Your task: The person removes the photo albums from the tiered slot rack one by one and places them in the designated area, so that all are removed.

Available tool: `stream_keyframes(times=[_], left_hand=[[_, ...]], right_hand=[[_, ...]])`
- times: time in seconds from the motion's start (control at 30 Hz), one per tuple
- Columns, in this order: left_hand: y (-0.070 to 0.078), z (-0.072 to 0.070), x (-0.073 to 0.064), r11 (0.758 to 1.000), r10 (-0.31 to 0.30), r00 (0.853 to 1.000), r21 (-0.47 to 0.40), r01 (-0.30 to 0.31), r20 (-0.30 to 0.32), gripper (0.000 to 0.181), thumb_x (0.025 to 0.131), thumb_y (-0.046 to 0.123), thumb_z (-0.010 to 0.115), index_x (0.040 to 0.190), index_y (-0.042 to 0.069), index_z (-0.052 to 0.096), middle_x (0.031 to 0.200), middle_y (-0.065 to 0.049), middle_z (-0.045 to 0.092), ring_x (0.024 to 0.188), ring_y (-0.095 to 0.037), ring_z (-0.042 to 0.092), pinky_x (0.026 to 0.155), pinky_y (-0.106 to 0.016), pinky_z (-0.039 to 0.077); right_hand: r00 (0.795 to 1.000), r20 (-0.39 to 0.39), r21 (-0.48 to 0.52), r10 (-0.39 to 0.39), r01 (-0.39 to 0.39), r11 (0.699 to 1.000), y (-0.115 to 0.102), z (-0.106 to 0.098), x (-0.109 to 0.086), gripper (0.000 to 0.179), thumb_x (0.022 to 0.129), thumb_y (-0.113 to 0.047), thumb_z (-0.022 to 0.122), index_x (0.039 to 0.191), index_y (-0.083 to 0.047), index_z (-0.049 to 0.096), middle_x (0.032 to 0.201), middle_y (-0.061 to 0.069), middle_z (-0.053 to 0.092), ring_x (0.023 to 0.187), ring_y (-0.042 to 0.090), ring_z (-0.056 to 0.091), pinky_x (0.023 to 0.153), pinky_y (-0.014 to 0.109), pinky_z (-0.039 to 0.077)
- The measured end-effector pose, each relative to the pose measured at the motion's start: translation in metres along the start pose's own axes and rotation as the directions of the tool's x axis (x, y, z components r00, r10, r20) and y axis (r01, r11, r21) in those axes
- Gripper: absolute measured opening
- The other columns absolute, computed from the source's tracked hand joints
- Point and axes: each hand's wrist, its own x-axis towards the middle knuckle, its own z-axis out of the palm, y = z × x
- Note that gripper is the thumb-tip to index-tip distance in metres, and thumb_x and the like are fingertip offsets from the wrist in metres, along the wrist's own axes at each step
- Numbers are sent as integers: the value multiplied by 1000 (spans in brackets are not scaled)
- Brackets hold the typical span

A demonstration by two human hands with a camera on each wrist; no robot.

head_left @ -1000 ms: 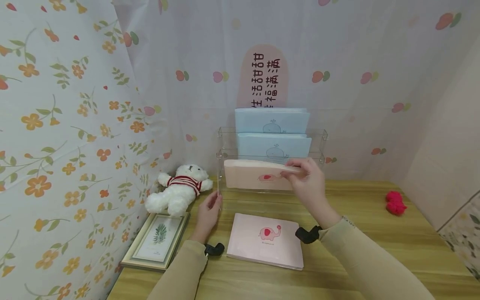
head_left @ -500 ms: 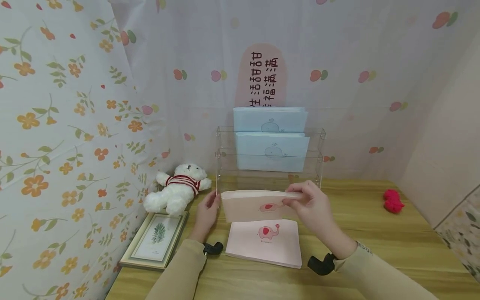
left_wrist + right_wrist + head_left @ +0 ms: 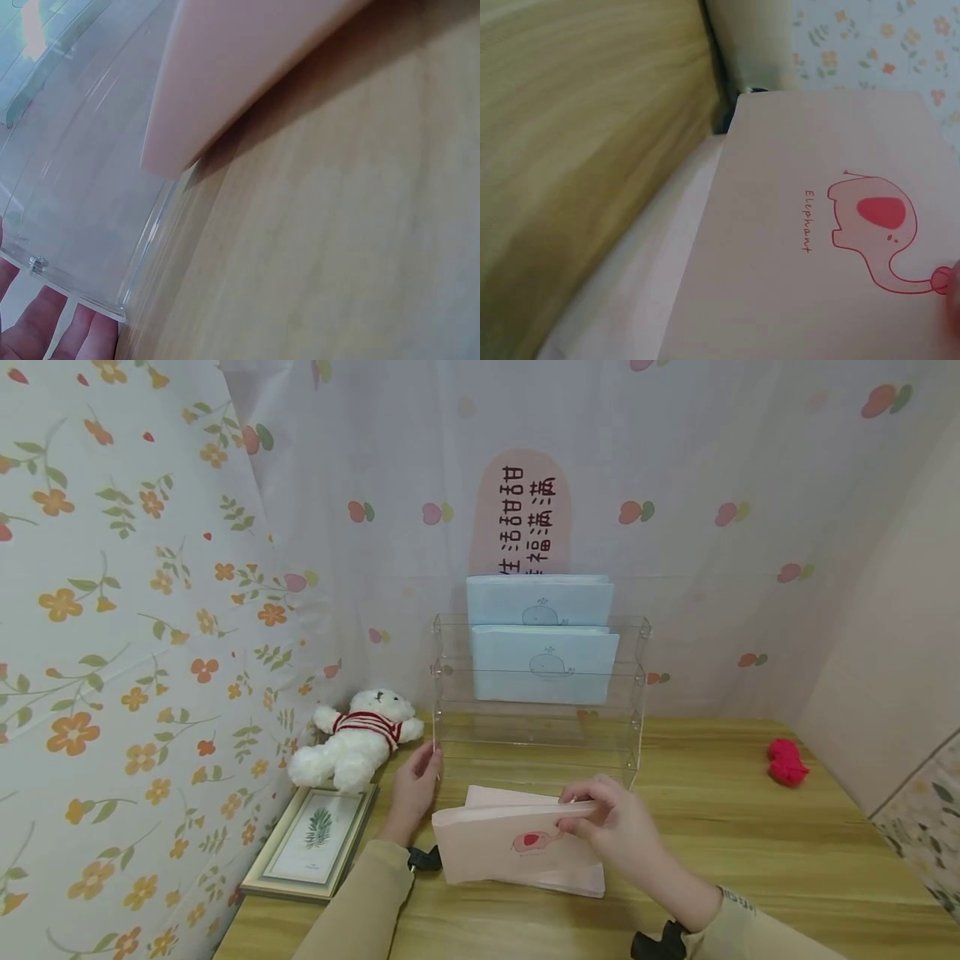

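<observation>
My right hand pinches a pink notebook by its top right part, thumb in front and fingers behind. The notebook is tilted, with a red elephant and the word "Elephant" on its cover. Below it a second pink notebook lies flat on the table, mostly covered in the head view. My left hand grips the left side of a clear acrylic rack; its fingers show along the panel's edge in the left wrist view. Two blue whale notebooks stand in the rack's upper tiers.
A white teddy bear in a striped top lies left of the rack, by a picture frame with a leaf print. A small red plush object is on the right of the wooden table. Patterned cloth hangs behind.
My right hand has drawn the pink notebook out of the rack's lower tier, down and toward me, over the one lying on the table. My left hand stays at the rack's side.
</observation>
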Motion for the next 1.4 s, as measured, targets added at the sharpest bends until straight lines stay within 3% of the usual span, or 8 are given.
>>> stream_keyframes(times=[0.27, 0.53, 0.63, 0.8, 1.0, 1.4], left_hand=[[-4, 3, 2, 1000, 14, 1000, 4, -14, -7, 40, 111, 27, 70, 145, 6, 71, 136, -19, 78, 128, -37, 72, 112, -53, 57], [-6, 3, 5, 1000, 11, 1000, 10, -11, -4, 40, 110, 29, 70, 145, 9, 72, 135, -16, 79, 127, -34, 73, 111, -52, 57], [-5, 3, 4, 1000, 16, 1000, 9, -16, -4, 40, 111, 28, 70, 145, 8, 72, 135, -17, 79, 128, -34, 72, 111, -52, 56], [-3, 2, 3, 1000, 16, 1000, 7, -16, -4, 39, 111, 28, 70, 145, 7, 72, 136, -18, 78, 129, -35, 72, 112, -52, 56], [-3, 1, 3, 1000, 11, 1000, -3, -11, 2, 40, 111, 28, 69, 146, 7, 71, 138, -17, 77, 131, -35, 71, 114, -52, 55], [-2, 1, 0, 1000, -8, 1000, -12, 8, 13, 42, 111, 27, 68, 148, 6, 69, 139, -18, 77, 130, -35, 71, 112, -51, 56]], right_hand=[[978, 136, 46, 156, -164, 985, 1, 6, -16, 27, 81, -9, 97, 96, -19, 77, 113, 2, 76, 100, 2, 63, 86, 23, 56], [947, 239, 92, 215, -243, 966, 6, 7, -29, 28, 82, -9, 95, 101, -16, 75, 104, 1, 68, 96, 4, 56, 82, 23, 53], [951, 242, 66, 193, -215, 974, 7, 7, -33, 28, 82, -12, 96, 101, -19, 75, 102, -1, 67, 96, 4, 56, 82, 22, 52], [970, 232, -48, 73, -64, 997, 12, 6, -37, 29, 83, -18, 97, 99, -25, 75, 100, -10, 68, 95, 1, 57, 83, 24, 53], [959, 280, -145, -50, 94, 985, 18, 2, -32, 27, 86, -25, 96, 99, -30, 73, 95, -18, 64, 91, -3, 59, 83, 27, 57], [918, 397, -200, -15, 103, 974, 33, 5, -27, 25, 87, -29, 95, 102, -24, 76, 95, -17, 64, 85, -4, 54, 77, 25, 55]])
